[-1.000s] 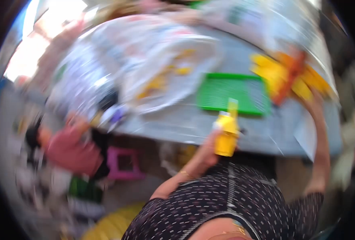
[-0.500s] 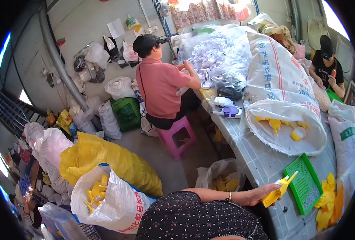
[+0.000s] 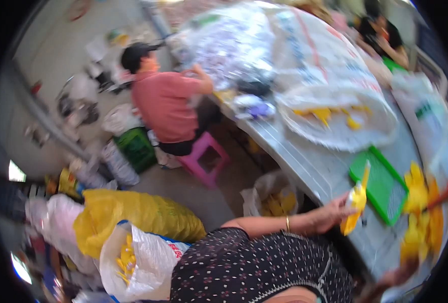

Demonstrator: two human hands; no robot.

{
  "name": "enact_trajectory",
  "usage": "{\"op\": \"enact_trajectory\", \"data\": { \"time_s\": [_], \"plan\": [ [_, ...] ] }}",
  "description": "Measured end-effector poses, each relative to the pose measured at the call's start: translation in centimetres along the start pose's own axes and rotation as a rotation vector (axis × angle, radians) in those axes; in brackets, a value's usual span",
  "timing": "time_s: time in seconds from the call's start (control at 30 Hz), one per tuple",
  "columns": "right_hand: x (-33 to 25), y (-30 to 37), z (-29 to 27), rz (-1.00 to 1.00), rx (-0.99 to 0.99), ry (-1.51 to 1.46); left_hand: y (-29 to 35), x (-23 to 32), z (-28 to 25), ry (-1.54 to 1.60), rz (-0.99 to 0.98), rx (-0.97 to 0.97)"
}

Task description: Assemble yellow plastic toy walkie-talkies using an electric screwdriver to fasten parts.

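Observation:
My left hand (image 3: 330, 214) is closed around a yellow plastic piece (image 3: 355, 203) and holds it over the front edge of the grey metal table (image 3: 310, 166), just left of a green tray (image 3: 380, 182). A thin bracelet sits on that wrist. My right hand (image 3: 401, 276) is a blurred shape at the lower right, below a pile of yellow and orange pieces (image 3: 421, 212). Blur hides whether it grips anything.
A person in a red shirt (image 3: 168, 106) sits on a pink stool (image 3: 203, 161) at the table's left side. White sacks (image 3: 335, 116) with yellow pieces lie on the table. A yellow sack (image 3: 133, 214) and an open white bag (image 3: 133, 257) stand on the floor. Another person (image 3: 380, 30) sits far right.
The view has swung left toward the floor and the seated person, then partly back. My left hand keeps hold of the yellow piece, now raised beside the green tray.

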State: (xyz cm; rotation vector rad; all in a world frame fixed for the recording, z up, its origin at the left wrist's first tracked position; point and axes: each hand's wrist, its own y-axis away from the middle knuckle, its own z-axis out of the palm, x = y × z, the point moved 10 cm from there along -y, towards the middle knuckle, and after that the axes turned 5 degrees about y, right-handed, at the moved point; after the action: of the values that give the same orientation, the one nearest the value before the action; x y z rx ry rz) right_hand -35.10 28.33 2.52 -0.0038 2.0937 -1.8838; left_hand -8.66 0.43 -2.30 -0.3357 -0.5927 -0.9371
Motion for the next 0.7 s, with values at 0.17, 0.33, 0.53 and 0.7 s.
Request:
{"op": "enact_trajectory", "data": {
  "time_s": [0.17, 0.33, 0.53, 0.7],
  "plan": [
    [-7.5, 0.6, 23.3, 1.035, -0.629, -0.514, 0.1, 1.6, -0.5, 0.114, 0.004, 0.001],
    [-11.1, -1.6, 26.5, 0.804, -0.821, -0.575, 0.1, 3.7, -1.5, 0.161, 0.095, 0.065],
    [-11.5, -2.1, 25.0, 0.43, -0.8, -0.349, 0.5, 2.3, -1.5, 0.146, 0.085, 0.071],
    [-12.8, -2.6, 23.0, 0.231, -0.72, -0.152, 0.8, 2.0, -1.5, 0.128, 0.12, 0.067]
  ]
}}
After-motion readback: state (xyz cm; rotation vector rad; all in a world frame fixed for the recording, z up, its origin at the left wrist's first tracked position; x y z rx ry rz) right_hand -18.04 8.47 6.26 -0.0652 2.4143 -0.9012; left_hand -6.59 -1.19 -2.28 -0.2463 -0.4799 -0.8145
